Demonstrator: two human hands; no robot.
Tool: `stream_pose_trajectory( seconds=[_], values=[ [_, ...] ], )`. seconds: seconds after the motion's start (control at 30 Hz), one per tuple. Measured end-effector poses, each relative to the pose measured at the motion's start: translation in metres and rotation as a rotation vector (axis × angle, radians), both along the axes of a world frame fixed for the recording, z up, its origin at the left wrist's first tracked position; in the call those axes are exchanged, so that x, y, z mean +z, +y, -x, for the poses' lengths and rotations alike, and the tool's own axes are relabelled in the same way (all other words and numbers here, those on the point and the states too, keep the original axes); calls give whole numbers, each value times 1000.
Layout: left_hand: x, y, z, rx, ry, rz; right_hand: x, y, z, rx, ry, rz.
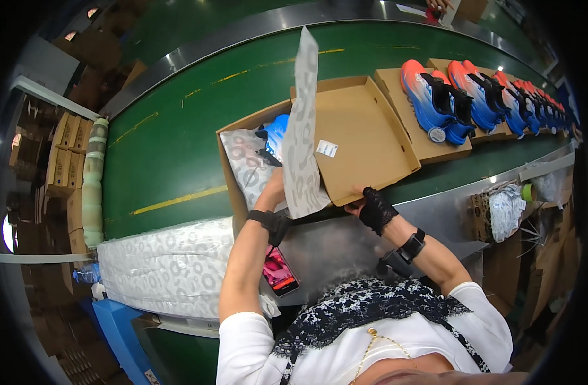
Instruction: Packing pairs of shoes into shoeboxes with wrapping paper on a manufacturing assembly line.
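An opened brown shoebox (237, 204) stands in front of me, lined with grey-patterned white tissue paper (302, 131), one sheet of which sticks up tall. Inside it a blue shoe (278, 133) with black parts shows partly. My left hand (275, 187) reaches into the box beside the shoe; its fingers are hidden by the paper. My right hand (372, 208), in a black lace fingerless glove, grips the near edge of the box's open lid (361, 131). A small white label (326, 148) is on the lid's inner face.
A row of orange-and-blue shoes (429, 99) on brown boxes runs along the green conveyor belt (159, 160) to the right. Stacked patterned tissue sheets (165, 266) lie at the left. A phone (280, 273) rests on the metal edge (332, 247). Another person's hand (440, 5) shows far off.
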State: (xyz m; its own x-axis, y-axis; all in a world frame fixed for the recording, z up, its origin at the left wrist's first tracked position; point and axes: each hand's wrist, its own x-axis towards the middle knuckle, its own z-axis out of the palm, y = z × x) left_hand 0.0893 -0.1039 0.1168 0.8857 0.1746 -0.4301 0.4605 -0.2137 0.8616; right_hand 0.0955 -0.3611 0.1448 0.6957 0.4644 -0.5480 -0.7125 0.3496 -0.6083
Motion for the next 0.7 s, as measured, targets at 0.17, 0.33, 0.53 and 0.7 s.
stream_pose_trajectory(
  seconds=[0.17, 0.33, 0.53, 0.7],
  values=[
    [39, -21, 12, 330, -136, 921, 22, 1, -11, 5, -685, 473],
    [90, -33, 38, 382, -234, 883, 43, 1, -39, -238, -1324, 953],
    [73, -21, 70, 983, -290, 245, -3, 10, -9, 324, -2133, 1355],
    [5, -33, 61, 519, -458, -278, -14, 8, -1, 352, -2029, 1356]
  ],
)
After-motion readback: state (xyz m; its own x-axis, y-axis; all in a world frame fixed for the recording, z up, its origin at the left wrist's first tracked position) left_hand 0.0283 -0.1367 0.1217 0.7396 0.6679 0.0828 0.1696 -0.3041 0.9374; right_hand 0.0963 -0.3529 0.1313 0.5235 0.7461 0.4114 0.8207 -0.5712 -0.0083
